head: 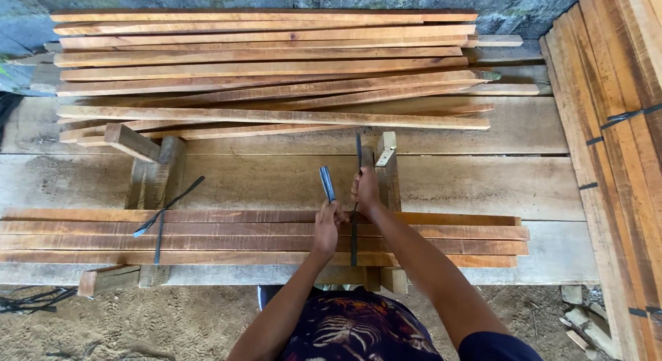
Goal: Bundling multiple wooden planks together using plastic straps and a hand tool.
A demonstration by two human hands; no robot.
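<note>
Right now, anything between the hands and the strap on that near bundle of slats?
Nothing visible. The left hand and right hand both already grip the dark strap that runs across the bundle of slats; its loose ends stick up past the hands.

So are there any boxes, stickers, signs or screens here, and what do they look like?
None of those show. Closest are strapped bundles:
Bundle of wooden slats: front of the bench, flat, orange-brown.
Dark strap: tied round its left end.
Second strap: right end, right hand and left hand gripping its ends.
Strapped plank stack: right side, long, brown.
</note>
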